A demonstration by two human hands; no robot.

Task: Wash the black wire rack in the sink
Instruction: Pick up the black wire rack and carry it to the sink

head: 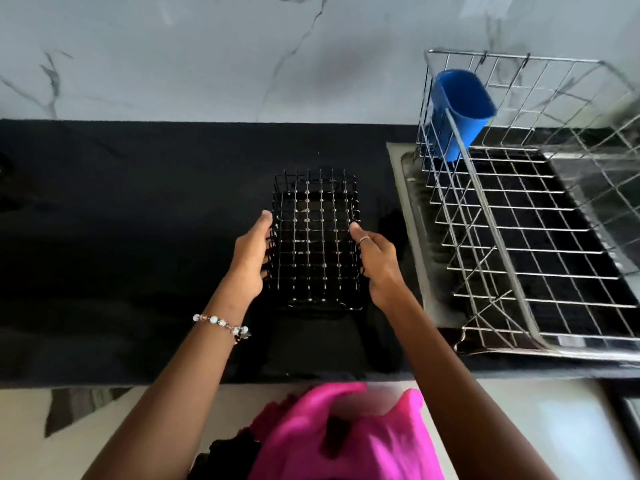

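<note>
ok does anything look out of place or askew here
Nothing looks spilled or broken. The one oddity: the blue cup hangs tilted on the end wall of the silver dish rack. The black wire rack sits squarely between the left hand and right hand.

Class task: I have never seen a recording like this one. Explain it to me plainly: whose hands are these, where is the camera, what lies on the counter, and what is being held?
There is no machine here. A person wears a camera on the head, so the single picture looks forward and down at their own two arms. On the black counter sits a black rack made of wire. The left hand, its wrist wearing a bead bracelet, and the right hand, with a ring, grip the rack's two sides. To the right stands a larger silver dish rack with a blue cup hung in its far corner. No sink can be seen clearly, so the washing does not seem to have begun yet.
</note>
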